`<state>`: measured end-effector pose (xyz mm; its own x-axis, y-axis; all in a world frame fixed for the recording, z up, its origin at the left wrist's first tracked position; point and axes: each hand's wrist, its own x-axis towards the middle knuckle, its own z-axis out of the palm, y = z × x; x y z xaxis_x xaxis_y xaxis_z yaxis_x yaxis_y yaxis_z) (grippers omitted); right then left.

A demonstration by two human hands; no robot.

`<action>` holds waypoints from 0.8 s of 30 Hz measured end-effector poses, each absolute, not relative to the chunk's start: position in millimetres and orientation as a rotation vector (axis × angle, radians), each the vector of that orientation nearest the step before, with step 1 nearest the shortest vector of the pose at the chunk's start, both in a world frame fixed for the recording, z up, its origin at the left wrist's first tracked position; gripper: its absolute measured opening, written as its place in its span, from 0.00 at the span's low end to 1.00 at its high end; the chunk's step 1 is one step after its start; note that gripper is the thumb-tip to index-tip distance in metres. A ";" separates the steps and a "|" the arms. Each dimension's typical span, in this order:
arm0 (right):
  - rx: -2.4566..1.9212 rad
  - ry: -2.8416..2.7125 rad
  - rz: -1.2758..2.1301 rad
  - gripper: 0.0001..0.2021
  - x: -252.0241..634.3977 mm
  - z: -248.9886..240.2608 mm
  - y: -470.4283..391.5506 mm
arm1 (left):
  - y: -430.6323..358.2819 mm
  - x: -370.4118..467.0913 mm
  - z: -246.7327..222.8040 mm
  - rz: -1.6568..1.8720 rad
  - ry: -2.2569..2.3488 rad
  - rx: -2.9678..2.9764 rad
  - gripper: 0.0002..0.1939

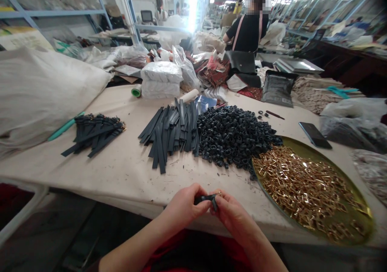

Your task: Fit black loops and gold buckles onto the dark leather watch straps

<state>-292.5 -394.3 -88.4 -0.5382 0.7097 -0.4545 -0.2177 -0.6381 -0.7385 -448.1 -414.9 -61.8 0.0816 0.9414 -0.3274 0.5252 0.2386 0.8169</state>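
Close to the table's front edge, my left hand [186, 204] and my right hand [230, 210] meet around a short dark strap [204, 199]. Both have their fingers closed on it, and a bit of gold metal shows at its end by the right fingertips. Much of the strap is hidden by my fingers. Beyond my hands lie a stack of flat dark strips [171, 130] and a heap of small dark loops [236, 132]. Gold buckles [302, 183] fill a brass-coloured oval tray [364, 227] to the right.
Dark straps with gold buckles [95, 132] are piled at the left, beside a white cloth bundle [45, 90]. A phone [315, 134] lies behind the tray. Plastic-wrapped packs [161, 78] and scraps crowd the back. A person [248, 30] stands farther off, facing away.
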 end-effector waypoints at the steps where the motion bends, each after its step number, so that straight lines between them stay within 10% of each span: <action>1: -1.075 -0.888 2.121 0.15 -292.8 -90.4 -394.1 | -416.0 -447.8 -59.2 0.587 1.539 1.395 0.10; 8: -1.455 -1.374 1.456 0.16 -290.1 -105.7 -390.3 | -417.1 -450.3 -54.8 0.685 1.222 1.137 0.13; 24: -1.240 -2.161 1.463 0.05 -268.7 -87.1 -399.1 | -424.1 -451.8 -69.7 0.495 1.071 1.030 0.16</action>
<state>-268.7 -399.1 -87.1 -0.6057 0.7582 -0.2415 0.5056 0.1324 -0.8526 -451.8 -424.1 -69.7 0.4353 0.7635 -0.4770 0.1321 0.4699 0.8728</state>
